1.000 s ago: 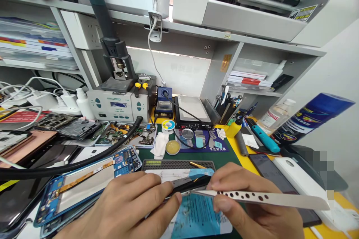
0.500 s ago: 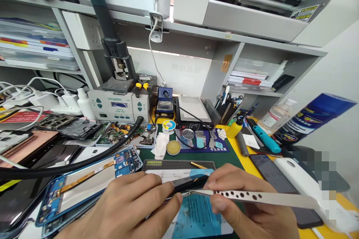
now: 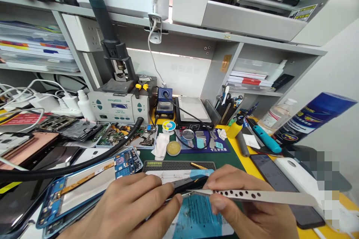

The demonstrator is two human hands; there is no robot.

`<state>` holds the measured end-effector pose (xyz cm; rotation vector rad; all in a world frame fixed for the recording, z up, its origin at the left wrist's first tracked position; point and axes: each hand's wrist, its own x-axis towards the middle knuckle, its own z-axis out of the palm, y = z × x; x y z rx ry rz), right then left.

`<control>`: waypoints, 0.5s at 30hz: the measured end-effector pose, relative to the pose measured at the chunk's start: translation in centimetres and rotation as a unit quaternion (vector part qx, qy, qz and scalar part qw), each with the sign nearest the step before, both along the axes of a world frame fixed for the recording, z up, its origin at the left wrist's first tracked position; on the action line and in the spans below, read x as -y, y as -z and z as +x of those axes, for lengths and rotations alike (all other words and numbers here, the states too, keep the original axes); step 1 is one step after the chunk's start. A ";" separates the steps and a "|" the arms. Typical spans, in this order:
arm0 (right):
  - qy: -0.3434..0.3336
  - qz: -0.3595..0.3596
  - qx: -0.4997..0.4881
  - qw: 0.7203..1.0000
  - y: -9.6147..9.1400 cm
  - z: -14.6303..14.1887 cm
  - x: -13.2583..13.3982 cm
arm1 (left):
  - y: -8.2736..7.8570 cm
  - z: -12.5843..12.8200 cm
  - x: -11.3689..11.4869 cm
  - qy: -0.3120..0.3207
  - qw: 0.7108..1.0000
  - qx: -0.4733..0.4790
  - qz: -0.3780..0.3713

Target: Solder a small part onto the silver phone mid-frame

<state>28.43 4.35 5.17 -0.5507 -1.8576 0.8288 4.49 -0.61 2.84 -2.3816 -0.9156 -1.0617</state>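
My left hand (image 3: pixel 129 205) is closed around a thin dark phone part (image 3: pixel 188 184), tilted on edge over a blue and white sheet (image 3: pixel 196 216). My right hand (image 3: pixel 241 201) pinches steel tweezers (image 3: pixel 260 196) with a row of holes along the blade. The tweezer tip touches the lower edge of the phone part, close to my left fingertips. A black ridged mat (image 3: pixel 179 165) lies just beyond both hands.
A blue phone frame (image 3: pixel 84 186) lies at left under a thick black hose (image 3: pixel 70 166). A rework station (image 3: pixel 119 105), flux tin (image 3: pixel 173 148), solder spool (image 3: pixel 168 125) and hot plate (image 3: pixel 193 110) stand behind. A dark phone (image 3: pixel 269 175), blue spray can (image 3: pixel 311 117) and tools sit at right.
The tweezers have slid slightly left along the phone part's edge. Both hands keep their grips, and the view shifts a little.
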 end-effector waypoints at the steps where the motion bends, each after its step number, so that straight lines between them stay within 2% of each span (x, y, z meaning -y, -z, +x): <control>1: -0.001 0.002 -0.001 1.000 0.0 0.0 0.0 | 0.1 0.0 0.0 -0.002 1.000 -0.003 -0.003; 15: 0.008 0.019 -0.004 1.000 0.3 0.0 0.1 | 0.2 -0.1 0.0 0.002 1.000 -0.003 0.031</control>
